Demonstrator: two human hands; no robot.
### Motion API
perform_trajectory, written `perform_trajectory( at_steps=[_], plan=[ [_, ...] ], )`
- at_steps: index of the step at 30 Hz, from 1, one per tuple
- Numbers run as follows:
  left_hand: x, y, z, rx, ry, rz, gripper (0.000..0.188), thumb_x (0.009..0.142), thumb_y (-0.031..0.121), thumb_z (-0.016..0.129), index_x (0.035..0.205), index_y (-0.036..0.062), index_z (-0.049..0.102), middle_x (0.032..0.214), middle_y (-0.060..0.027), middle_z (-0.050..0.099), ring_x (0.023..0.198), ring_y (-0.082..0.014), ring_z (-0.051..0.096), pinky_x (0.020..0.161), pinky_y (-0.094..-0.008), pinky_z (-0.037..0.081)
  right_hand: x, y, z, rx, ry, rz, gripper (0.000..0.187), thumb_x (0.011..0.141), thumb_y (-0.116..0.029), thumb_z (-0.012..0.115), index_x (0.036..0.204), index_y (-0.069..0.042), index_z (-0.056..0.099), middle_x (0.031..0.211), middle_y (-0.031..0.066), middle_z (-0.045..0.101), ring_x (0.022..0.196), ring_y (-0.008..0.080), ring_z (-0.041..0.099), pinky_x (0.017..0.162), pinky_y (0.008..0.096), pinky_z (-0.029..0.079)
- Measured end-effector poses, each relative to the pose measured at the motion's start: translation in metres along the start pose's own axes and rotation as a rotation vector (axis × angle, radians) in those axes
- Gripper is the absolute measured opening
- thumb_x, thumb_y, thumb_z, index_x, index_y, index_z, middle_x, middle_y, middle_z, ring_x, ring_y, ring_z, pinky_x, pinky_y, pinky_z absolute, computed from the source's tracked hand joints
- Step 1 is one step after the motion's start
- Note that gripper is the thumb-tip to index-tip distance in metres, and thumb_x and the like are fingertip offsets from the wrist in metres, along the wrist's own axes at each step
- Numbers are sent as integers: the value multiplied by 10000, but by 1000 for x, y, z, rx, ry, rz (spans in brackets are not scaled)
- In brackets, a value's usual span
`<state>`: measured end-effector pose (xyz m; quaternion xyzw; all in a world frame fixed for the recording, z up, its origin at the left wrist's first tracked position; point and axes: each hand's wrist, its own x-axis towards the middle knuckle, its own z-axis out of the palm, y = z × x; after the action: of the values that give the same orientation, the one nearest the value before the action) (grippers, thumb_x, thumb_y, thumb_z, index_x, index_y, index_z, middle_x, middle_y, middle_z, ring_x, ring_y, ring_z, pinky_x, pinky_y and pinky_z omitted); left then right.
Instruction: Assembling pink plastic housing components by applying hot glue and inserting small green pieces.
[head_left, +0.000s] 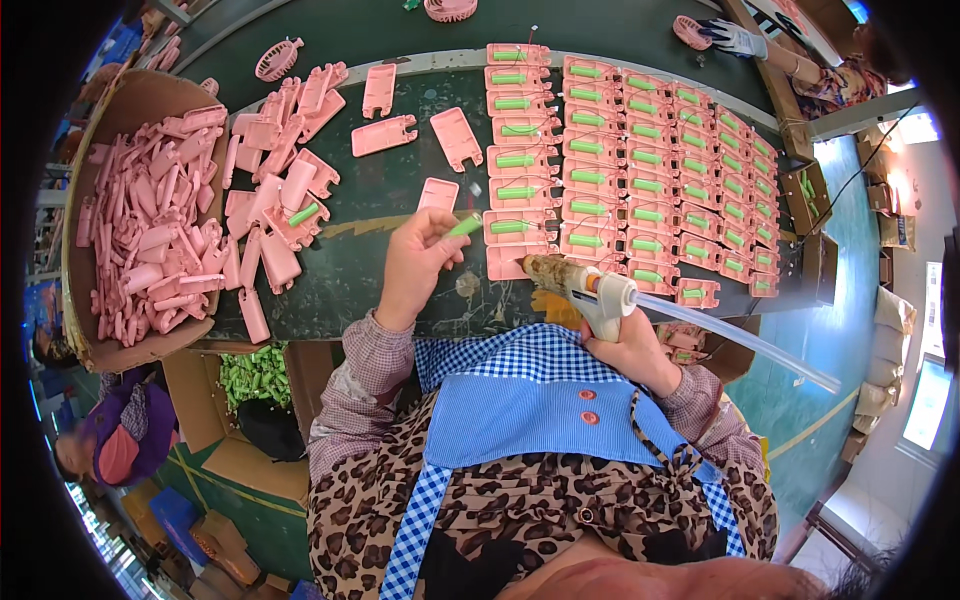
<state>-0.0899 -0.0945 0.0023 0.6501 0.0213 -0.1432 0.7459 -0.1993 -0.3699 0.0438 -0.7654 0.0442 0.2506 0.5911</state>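
Note:
In my left hand point(420, 255) a green battery cell point(465, 226) is pinched between thumb and fingers, just left of the rows of pink plastic shells. My right hand point(632, 348) grips a hot glue gun point(600, 298) with a clear glue stick out of its back. The gun's dirty nozzle end reaches over a pink shell point(507, 262) at the near end of the leftmost row; that shell shows no cell in it. Beyond it, several rows of pink shells point(588, 178) each hold a green cell, many with thin wires.
A cardboard box point(80, 300) of pink shells stands at the left, with loose shells point(270, 200) heaped beside it. Below the table edge is a box of green cells point(255, 378). At the far right, another person's gloved hand point(735, 38) touches a round pink part point(691, 33).

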Motion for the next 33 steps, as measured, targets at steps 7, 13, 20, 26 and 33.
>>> perform_trajectory(
  at_steps=[7,13,20,26,33],
  plan=[
    [-13,-28,31,464,49,298,176,757,-10,709,909,-10,621,765,-41,581,599,-88,533,530,-239,430,-8,6,-1,45,57,-26,253,712,38,599,960,14,557,846,59,603,806,153,587,752,290,479],
    [-12,-40,48,774,61,564,235,664,-19,743,860,8,615,825,-73,555,684,-205,532,601,-308,446,-20,6,3,143,84,-80,285,703,58,584,984,13,563,862,58,608,868,172,591,808,308,476],
    [-8,-46,49,910,92,630,262,588,-1,762,815,34,635,864,-67,536,838,-272,500,709,-365,433,-19,9,3,142,88,-83,242,702,41,582,940,4,576,854,63,605,852,172,591,795,306,475],
    [-7,-48,48,946,80,667,253,580,46,764,791,69,627,862,-56,500,835,-267,483,718,-379,399,-11,5,0,18,77,-43,314,715,38,593,1023,15,532,880,61,597,834,147,578,772,283,475],
    [-7,-48,48,953,74,657,247,598,64,772,795,73,623,868,-55,504,837,-266,482,721,-384,383,-20,-4,4,-133,160,-68,318,751,-10,615,1058,33,544,926,124,604,832,215,582,759,333,479]
  ],
)
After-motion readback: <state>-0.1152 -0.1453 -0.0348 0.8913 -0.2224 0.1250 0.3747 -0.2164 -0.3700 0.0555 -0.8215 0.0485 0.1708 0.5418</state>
